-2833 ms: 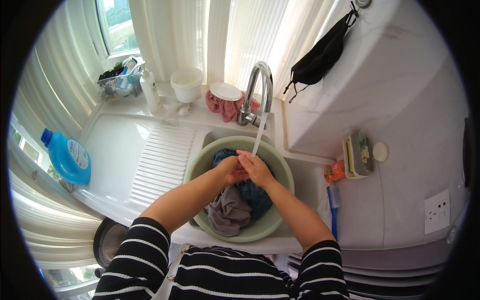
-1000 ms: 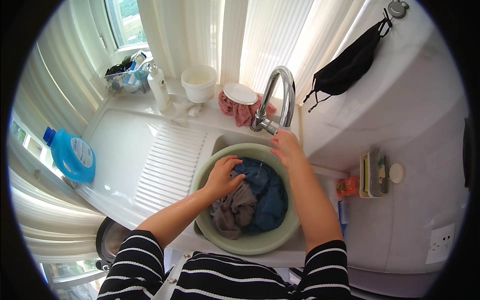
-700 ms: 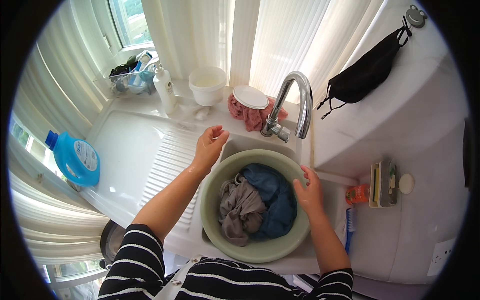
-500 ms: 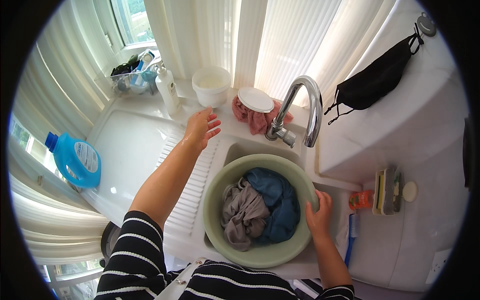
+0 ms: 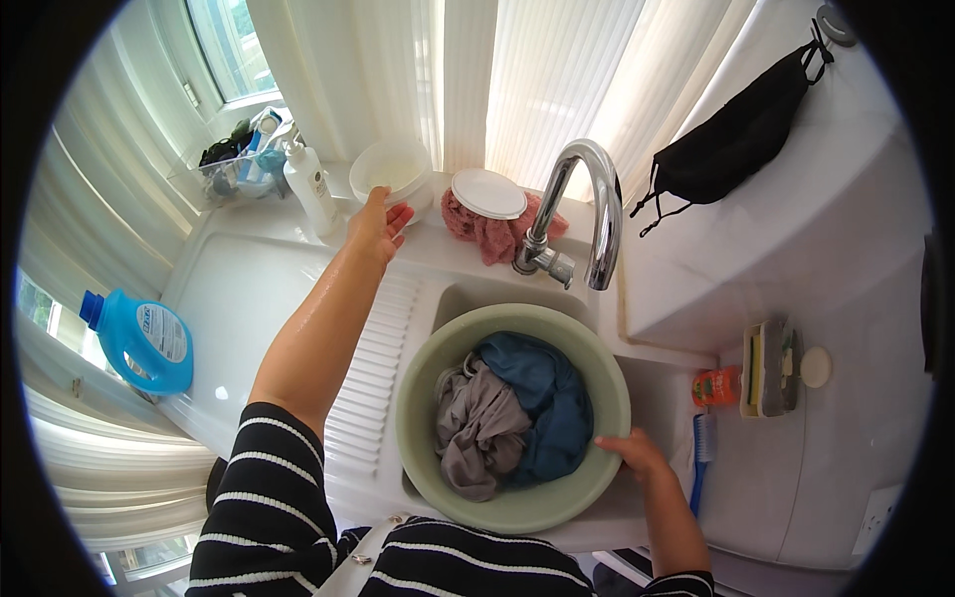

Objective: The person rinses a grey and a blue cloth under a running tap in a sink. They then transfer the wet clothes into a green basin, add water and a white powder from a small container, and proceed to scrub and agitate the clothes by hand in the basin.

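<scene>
My left hand (image 5: pixel 379 231) reaches to the back ledge and is closed on the near side of a round white plastic tub (image 5: pixel 406 165). The thumb lies at its rim and the curled fingers lie lower; the tub looks slightly tilted. My right hand (image 5: pixel 637 454) grips the right rim of a pale green basin (image 5: pixel 417 398), thumb over the edge, other fingers mostly hidden outside it. The basin rests over the sink (image 5: pixel 652 398). In it lie a bunched grey cloth (image 5: pixel 482 428) and a dark blue cloth (image 5: pixel 545 403), both seemingly wet.
A chrome faucet (image 5: pixel 597 189) arches behind the basin. Beside the tub stand a white pump bottle (image 5: pixel 311 189) and a pink cloth (image 5: pixel 487 234) under a white lid (image 5: pixel 488 193). A blue detergent jug (image 5: pixel 149 343) is at left; a blue brush (image 5: pixel 702 458) lies at right.
My left hand has moved onto the white tub, and the tub has tipped a little. My right hand has slid nearer along the basin's rim. The whole view has shifted slightly.
</scene>
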Demonstrator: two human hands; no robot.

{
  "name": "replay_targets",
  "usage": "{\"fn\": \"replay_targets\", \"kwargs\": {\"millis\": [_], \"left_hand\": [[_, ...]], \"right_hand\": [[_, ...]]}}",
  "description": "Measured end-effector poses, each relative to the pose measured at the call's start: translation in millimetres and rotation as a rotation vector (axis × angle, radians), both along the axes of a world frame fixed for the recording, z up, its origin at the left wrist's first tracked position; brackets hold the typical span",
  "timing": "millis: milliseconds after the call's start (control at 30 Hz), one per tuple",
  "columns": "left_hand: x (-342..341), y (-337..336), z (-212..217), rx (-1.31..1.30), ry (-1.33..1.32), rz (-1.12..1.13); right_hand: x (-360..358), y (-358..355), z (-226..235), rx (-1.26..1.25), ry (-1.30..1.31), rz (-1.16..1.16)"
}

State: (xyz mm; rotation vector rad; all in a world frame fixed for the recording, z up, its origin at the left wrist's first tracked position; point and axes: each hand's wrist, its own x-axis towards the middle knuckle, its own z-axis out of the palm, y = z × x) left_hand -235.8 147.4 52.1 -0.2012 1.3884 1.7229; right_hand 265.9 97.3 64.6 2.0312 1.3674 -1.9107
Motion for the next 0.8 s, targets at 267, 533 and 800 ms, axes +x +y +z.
{"fn": "replay_targets", "kwargs": {"millis": [267, 533, 800], "left_hand": [[77.7, -138.6, -7.8, 0.005, -0.03, -0.356], [92.6, -161.3, -22.2, 0.119, -0.052, -0.485], [99.5, -172.5, -10.7, 0.107, 0.064, -0.456]], "right_hand": [[15.1, -30.6, -5.8, -0.023, 0.163, -0.052], [5.2, -64.1, -1.4, 0.061, 0.14, -0.21], [9.2, -58.5, -6.7, 0.133, 0.15, -0.17]]}}
